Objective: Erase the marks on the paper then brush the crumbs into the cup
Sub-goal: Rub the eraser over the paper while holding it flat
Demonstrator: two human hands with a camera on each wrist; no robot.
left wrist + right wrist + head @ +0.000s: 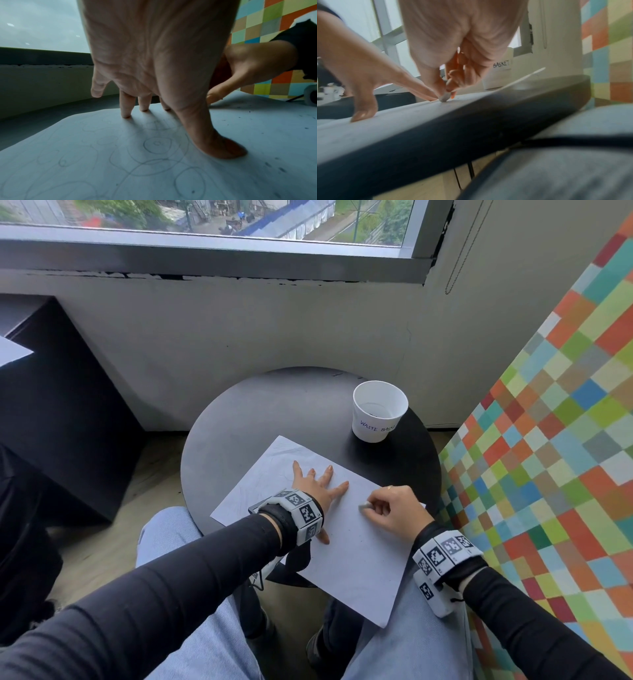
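Head cam overhead; wrist cams close, sharing paper (342, 542).

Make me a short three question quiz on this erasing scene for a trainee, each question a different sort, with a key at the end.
1. True or false: the left hand presses flat on the sheet of paper with its fingers spread.
2. Multiple choice: what does the right hand pinch against the paper? A) a pencil B) a small grey eraser C) a brush
3. Fill in: the white paper cup labelled "WASTE BASKET" stands on the round black table, ____ the paper, not on it.

Key: 1 true; 2 B; 3 beyond. Pencil circles still show beside the left thumb, and dark crumbs lie on the sheet.
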